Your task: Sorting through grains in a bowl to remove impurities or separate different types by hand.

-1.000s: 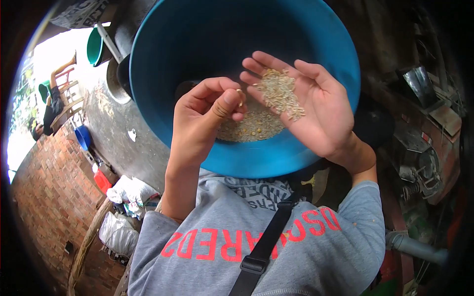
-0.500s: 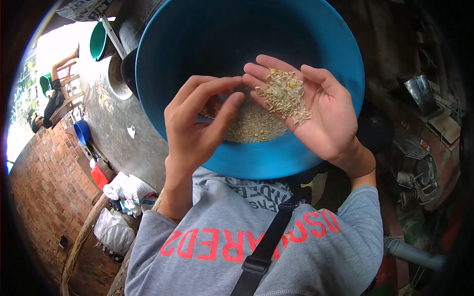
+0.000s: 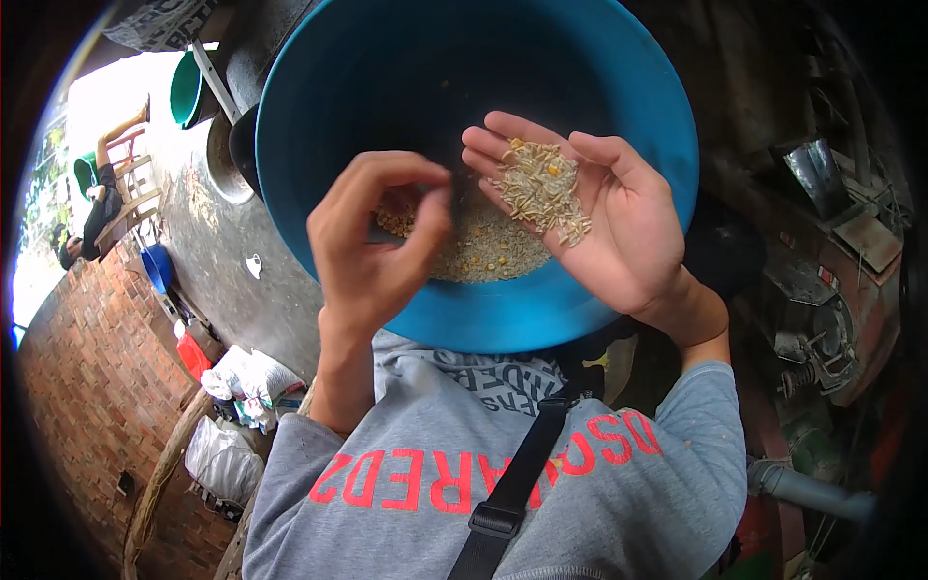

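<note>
Grain pile (image 3: 541,193) sitting loose on my right hand (image 3: 628,232), palm up, fingers stretched out, pile running kinda 11 to 5 o'clock; lies at 3 o'clock from left hand (image 3: 350,253), thumb and index curled close, too blurry to tell if pinching anything

A blue bucket (image 3: 156,268) was at the left edge of the grey floor (image 3: 280,300), near the brickwork (image 3: 101,348). White sacks (image 3: 256,377) lay by the floor's lower edge. A green bucket (image 3: 186,90) was near its upper edge; a person (image 3: 102,211) was by a wooden chair (image 3: 143,205).
</note>
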Demonstrator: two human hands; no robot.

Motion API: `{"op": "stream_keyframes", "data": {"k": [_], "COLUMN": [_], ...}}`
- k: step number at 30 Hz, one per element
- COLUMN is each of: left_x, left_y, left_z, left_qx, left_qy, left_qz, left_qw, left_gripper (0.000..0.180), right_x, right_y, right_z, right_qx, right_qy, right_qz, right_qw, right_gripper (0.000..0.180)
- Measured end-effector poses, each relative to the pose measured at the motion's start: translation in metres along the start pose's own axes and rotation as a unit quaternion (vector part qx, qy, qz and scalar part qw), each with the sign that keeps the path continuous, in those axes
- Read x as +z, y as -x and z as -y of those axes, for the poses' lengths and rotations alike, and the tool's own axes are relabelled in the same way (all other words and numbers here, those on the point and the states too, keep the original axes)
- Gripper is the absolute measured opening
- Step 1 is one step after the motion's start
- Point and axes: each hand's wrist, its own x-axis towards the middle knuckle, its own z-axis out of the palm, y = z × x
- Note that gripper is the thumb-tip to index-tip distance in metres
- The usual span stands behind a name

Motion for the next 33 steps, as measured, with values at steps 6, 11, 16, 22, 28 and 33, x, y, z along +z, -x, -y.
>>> {"op": "stream_keyframes", "data": {"k": [6, 11, 16, 22, 28, 33], "left_x": [-0.027, -0.001, 0.012, 0.008, 0.006, 0.005], "left_y": [0.001, -0.01, -0.022, -0.018, -0.016, -0.017], "left_z": [0.013, -0.012, -0.008, 0.001, 0.0, 0.004], "left_qx": [-0.021, 0.048, 0.136, 0.109, 0.056, 0.062], "left_qy": [-0.126, -0.008, -0.053, -0.079, -0.029, -0.057], "left_qz": [0.039, 0.004, 0.02, 0.042, 0.063, 0.055], "left_qw": [0.991, 0.999, 0.989, 0.99, 0.996, 0.995], "left_gripper": [0.018, 0.031, 0.034, 0.031, 0.018, 0.012], "right_x": [0.008, 0.009, 0.007, -0.001, 0.0, 0.004], "right_y": [-0.001, 0.003, 0.006, 0.004, 0.003, 0.003], "right_z": [-0.005, -0.007, -0.003, -0.004, -0.006, -0.004], "right_qx": [-0.014, -0.01, 0.024, 0.061, 0.068, 0.059], "right_qy": [0.098, 0.09, 0.058, 0.009, 0.012, 0.034], "right_qz": [-0.001, -0.004, 0.003, 0.002, 0.004, -0.008], "right_qw": [0.995, 0.996, 0.998, 0.998, 0.998, 0.998], "right_gripper": [0.051, 0.048, 0.05, 0.055, 0.056, 0.056]}}
